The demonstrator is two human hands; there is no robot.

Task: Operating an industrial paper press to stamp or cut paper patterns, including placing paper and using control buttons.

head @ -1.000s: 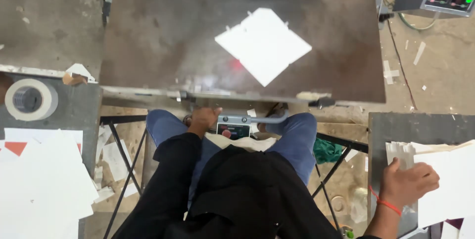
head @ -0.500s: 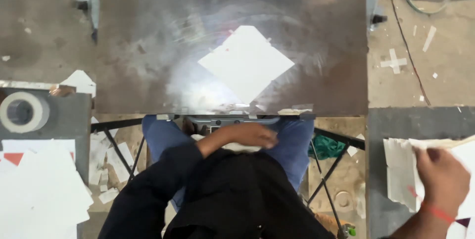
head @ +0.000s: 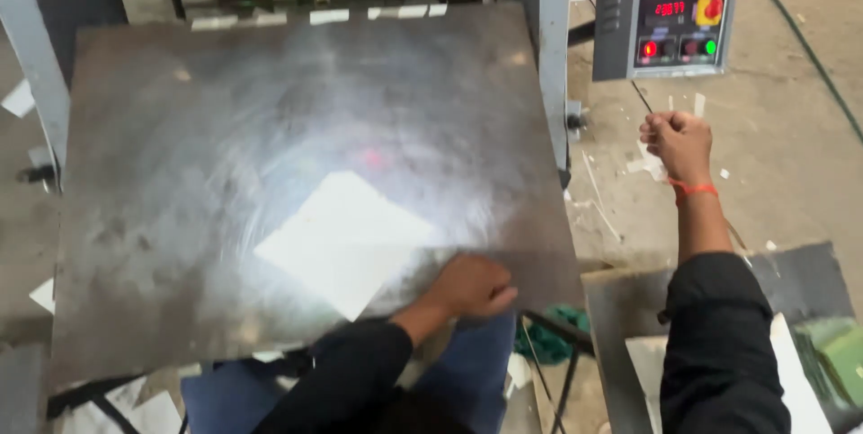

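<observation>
A white square sheet (head: 346,238) lies turned like a diamond on the grey steel plate (head: 180,173) of a machine. My left hand (head: 472,286) rests on the plate's front edge, right beside the sheet's lower right side. Its fingers are curled and nothing shows in them. My right hand (head: 676,137) is raised off to the right of the plate, closed in a fist just below a control box (head: 670,12). A thin dark cable runs past the fist; I cannot tell whether the fist holds it. A red band circles that wrist.
The control box has lit coloured buttons and a red display. A small red light spot (head: 371,158) falls on the plate. A grey side table (head: 620,308) with white sheets (head: 796,380) stands at the lower right. Paper scraps litter the floor (head: 782,155). The machine frame (head: 539,57) rises behind.
My left hand came up from under the plate's front edge onto the plate beside the sheet. My right hand left the stack of sheets at the right and rose towards the control box.
</observation>
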